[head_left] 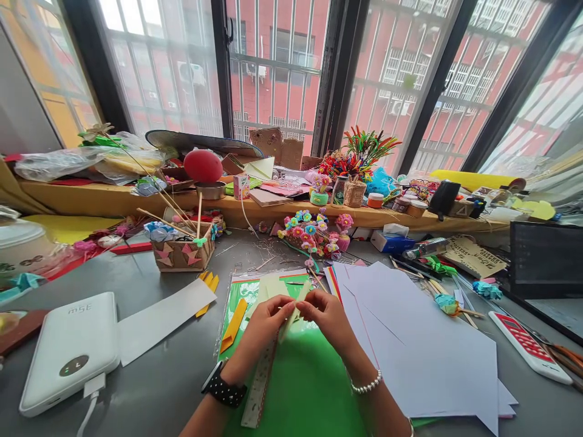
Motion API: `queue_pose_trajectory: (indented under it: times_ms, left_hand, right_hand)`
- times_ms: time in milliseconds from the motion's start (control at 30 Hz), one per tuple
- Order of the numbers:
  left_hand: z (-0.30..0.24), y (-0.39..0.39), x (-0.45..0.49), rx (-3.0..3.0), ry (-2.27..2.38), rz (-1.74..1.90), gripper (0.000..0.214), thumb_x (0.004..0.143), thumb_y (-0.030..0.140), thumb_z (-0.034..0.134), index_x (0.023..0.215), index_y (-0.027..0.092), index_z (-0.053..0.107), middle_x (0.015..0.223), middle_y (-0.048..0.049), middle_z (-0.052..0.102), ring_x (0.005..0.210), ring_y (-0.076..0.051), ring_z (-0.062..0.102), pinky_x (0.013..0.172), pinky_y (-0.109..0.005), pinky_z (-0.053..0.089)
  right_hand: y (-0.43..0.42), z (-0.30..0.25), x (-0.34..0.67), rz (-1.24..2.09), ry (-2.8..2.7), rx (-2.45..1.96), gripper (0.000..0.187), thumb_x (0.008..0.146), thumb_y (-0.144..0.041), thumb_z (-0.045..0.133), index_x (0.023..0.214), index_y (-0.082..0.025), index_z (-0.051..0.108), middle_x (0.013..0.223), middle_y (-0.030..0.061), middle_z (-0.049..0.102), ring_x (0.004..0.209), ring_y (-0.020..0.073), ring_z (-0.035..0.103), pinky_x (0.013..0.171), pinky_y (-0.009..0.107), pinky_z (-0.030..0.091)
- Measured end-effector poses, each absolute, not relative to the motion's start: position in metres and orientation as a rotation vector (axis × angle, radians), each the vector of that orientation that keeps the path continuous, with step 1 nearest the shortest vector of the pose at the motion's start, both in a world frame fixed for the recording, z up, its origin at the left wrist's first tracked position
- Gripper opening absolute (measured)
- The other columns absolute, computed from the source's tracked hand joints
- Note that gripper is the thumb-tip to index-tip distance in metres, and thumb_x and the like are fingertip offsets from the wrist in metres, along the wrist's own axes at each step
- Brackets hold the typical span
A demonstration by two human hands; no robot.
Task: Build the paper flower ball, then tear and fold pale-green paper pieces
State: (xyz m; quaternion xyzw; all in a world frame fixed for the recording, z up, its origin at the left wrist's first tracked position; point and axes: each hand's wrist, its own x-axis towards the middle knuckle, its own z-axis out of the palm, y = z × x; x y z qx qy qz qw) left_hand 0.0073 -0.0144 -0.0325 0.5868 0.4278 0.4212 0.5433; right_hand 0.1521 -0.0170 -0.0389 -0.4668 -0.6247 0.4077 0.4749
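Both hands meet above a green sheet (300, 388) in the middle of the desk. Between them is a narrow pale yellow paper strip (288, 325), tilted up and to the right. My left hand (268, 318) pinches it from the left, thumb and forefinger together. From the other side, my right hand (325, 312) grips it near its middle. A ruler (260, 388) lies under my left wrist. Folded orange paper (234, 326) rests on a plastic packet left of my left hand. More pale yellow paper lies just beyond the hands, partly hidden.
White paper sheets (423, 358) cover the right side. A white power bank (70, 352) with a cable lies at left beside a white strip (166, 321). Behind are a cardboard box (184, 252) of sticks and several craft flowers (314, 233). A calculator (531, 346) and scissors (567, 358) lie far right.
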Motion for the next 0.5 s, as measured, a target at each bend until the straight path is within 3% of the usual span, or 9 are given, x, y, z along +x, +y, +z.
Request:
queue_pose_trajectory:
  times_ms: [267,500]
  left_hand:
    - [-0.0321,-0.0156,0.0084,1.550,1.028,0.900,0.034,0.072,0.042,0.049,0.079,0.014,0.067,0.075,-0.0049,0.067,0.074,-0.019,0.057,0.065,-0.025,0.042]
    - [-0.0275,-0.0150,0.0077,1.546,1.006,0.874,0.035,0.071,0.045,0.050,0.073,0.014,0.068,0.071,-0.0042,0.066,0.066,-0.017,0.055,0.059,-0.023,0.039]
  right_hand:
    - [-0.0185,-0.0363,0.1523,1.047,-1.510,-1.109,0.036,0.066,-0.050,0.057,0.060,-0.015,0.053,0.055,0.0007,0.058,0.054,0.0132,0.057,0.050,0.022,0.042]
    - [-0.0203,-0.0348,0.1516,1.060,-1.497,-1.079,0.034,0.069,-0.049,0.055,0.062,-0.015,0.054,0.057,0.0009,0.059,0.056,0.0134,0.058,0.051,0.022,0.043]
